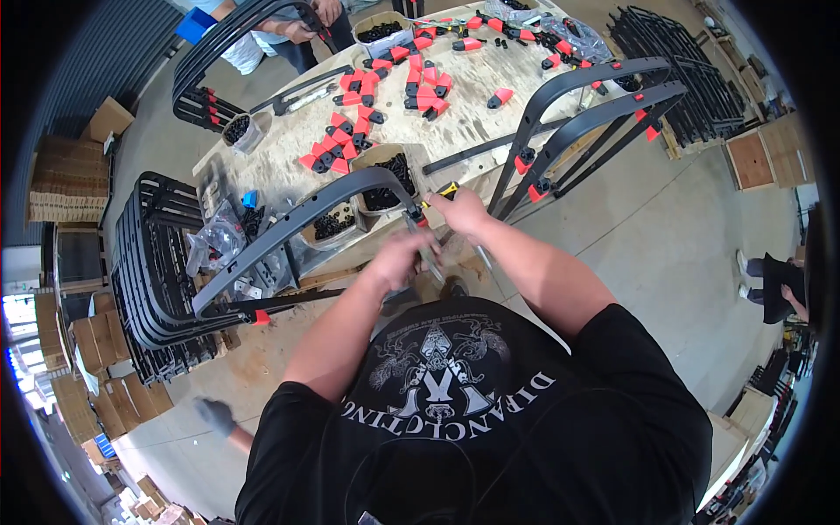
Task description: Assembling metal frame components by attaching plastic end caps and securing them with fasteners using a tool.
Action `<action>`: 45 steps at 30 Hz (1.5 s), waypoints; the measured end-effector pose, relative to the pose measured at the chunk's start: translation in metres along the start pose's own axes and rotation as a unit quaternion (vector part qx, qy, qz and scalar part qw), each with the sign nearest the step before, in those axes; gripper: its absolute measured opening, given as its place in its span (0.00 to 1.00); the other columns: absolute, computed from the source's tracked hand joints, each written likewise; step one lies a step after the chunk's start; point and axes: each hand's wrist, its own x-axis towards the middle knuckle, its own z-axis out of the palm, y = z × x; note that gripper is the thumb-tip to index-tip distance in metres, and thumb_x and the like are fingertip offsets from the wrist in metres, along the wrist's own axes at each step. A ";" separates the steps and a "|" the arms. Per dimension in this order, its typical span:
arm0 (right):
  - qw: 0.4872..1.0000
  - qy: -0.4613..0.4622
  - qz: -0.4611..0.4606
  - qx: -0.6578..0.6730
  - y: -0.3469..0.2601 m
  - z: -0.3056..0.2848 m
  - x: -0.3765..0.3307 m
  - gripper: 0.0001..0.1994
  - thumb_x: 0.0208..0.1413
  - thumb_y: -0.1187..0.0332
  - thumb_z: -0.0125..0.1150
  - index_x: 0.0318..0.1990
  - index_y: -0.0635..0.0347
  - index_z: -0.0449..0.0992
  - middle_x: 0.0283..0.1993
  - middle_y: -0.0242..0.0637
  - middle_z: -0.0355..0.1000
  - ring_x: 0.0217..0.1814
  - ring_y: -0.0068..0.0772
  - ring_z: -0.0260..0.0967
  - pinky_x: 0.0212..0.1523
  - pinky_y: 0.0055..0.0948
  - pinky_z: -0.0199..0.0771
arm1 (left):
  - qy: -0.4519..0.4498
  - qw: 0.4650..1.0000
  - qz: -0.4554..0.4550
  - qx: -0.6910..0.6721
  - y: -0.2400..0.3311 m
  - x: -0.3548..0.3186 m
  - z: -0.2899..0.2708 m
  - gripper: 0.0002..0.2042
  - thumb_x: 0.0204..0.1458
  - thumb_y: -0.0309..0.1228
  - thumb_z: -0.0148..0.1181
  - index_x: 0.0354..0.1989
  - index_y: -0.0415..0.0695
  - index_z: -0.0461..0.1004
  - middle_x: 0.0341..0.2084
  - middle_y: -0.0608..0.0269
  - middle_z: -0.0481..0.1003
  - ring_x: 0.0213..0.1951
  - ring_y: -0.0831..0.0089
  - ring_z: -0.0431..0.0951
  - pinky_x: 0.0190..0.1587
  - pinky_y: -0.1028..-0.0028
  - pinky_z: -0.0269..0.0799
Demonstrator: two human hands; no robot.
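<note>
Curved dark-grey frame piece (302, 219) lay slanted across the near edge of the plywood counter (464, 96), its upper end arching toward the person's hands, its lower end carrying a red clip (262, 317). Right hand (462, 213) was at that upper end, grip closed around a tool with a yellow-black handle (447, 188), tip at the frame's end fitting. Left hand (401, 260) sat just below and beside it, fingers curled on the lower part of the same joint; exactly what it pinched was hidden, so I couldn't tell.

Just behind the frame end: open cardboard boxes of small black parts (391, 179). Further back on the counter: a scatter of red-and-black clips (367, 87). Right of the hands, two more arched frames (595, 105) leaned on the counter edge, red clips on them. Left of the counter, a stack of dark frames (153, 271) stood on the floor, clear bags of hardware (217, 241) beside it. At the far end another person's hands (306, 22) held a further frame. Cardboard cartons (70, 179) stacked at far left.
</note>
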 end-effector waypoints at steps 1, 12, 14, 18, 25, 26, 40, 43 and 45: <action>1.000 -0.006 -0.005 -0.007 -0.001 0.001 0.000 0.33 0.54 0.45 0.67 0.37 0.79 0.79 0.33 0.59 0.78 0.35 0.51 0.80 0.38 0.44 0.75 | 0.098 0.942 0.045 0.316 -0.019 0.013 -0.005 0.12 0.59 0.35 0.57 0.44 0.39 0.74 0.29 0.56 0.79 0.32 0.63 0.81 0.34 0.65 0.74; 0.998 0.014 -0.056 -0.034 -0.019 -0.008 -0.016 0.31 0.54 0.45 0.67 0.37 0.77 0.80 0.35 0.60 0.78 0.37 0.52 0.80 0.39 0.44 0.75 | 0.133 0.856 0.045 0.498 -0.025 0.026 -0.018 0.17 0.52 0.36 0.64 0.40 0.31 0.75 0.34 0.49 0.81 0.34 0.61 0.82 0.38 0.64 0.78; 0.999 0.013 -0.023 -0.019 -0.007 -0.008 -0.008 0.31 0.54 0.45 0.67 0.37 0.75 0.80 0.33 0.59 0.78 0.36 0.51 0.80 0.38 0.44 0.75 | 0.219 0.775 0.071 0.589 -0.014 0.027 0.007 0.19 0.48 0.36 0.65 0.38 0.28 0.75 0.33 0.46 0.81 0.34 0.60 0.83 0.37 0.64 0.77; 0.998 0.038 -0.050 -0.022 0.001 -0.007 -0.004 0.31 0.55 0.45 0.66 0.36 0.77 0.80 0.33 0.60 0.78 0.35 0.53 0.80 0.38 0.45 0.75 | 0.030 0.995 -0.046 0.089 0.016 0.010 0.001 0.11 0.51 0.32 0.62 0.35 0.36 0.78 0.25 0.55 0.79 0.26 0.65 0.79 0.34 0.67 0.75; 0.999 -0.001 -0.039 -0.017 0.006 -0.004 -0.002 0.35 0.54 0.44 0.67 0.39 0.82 0.77 0.32 0.56 0.78 0.35 0.42 0.77 0.38 0.41 0.74 | 0.263 0.796 0.120 0.532 -0.029 0.025 0.007 0.16 0.49 0.38 0.64 0.35 0.35 0.75 0.25 0.59 0.79 0.27 0.67 0.78 0.34 0.68 0.75; 0.999 0.010 -0.031 -0.016 0.007 -0.007 0.001 0.35 0.54 0.44 0.67 0.37 0.81 0.77 0.32 0.55 0.78 0.34 0.41 0.77 0.37 0.41 0.74 | 0.186 0.848 0.047 0.493 0.000 0.011 0.023 0.14 0.50 0.36 0.63 0.34 0.36 0.75 0.25 0.59 0.78 0.26 0.67 0.78 0.32 0.67 0.75; 0.999 0.026 -0.023 -0.041 0.005 -0.005 -0.002 0.32 0.55 0.45 0.66 0.37 0.77 0.79 0.34 0.61 0.78 0.37 0.55 0.79 0.39 0.46 0.75 | 0.130 0.953 -0.066 0.267 0.019 0.002 0.023 0.15 0.51 0.36 0.59 0.36 0.34 0.74 0.28 0.45 0.79 0.28 0.54 0.80 0.34 0.56 0.75; 0.997 0.038 -0.054 -0.034 0.005 -0.001 -0.003 0.32 0.54 0.45 0.67 0.37 0.77 0.79 0.34 0.61 0.78 0.37 0.55 0.80 0.39 0.45 0.76 | 0.143 0.965 0.031 0.220 0.000 0.006 0.018 0.15 0.52 0.36 0.58 0.37 0.33 0.74 0.30 0.41 0.79 0.32 0.51 0.82 0.38 0.56 0.76; 0.999 0.012 -0.035 -0.034 -0.002 -0.004 -0.006 0.32 0.54 0.45 0.67 0.37 0.78 0.79 0.33 0.61 0.78 0.37 0.55 0.80 0.39 0.45 0.76 | 0.241 0.837 0.165 0.463 -0.027 0.014 0.020 0.17 0.52 0.33 0.57 0.41 0.27 0.73 0.31 0.36 0.79 0.35 0.46 0.82 0.43 0.56 0.77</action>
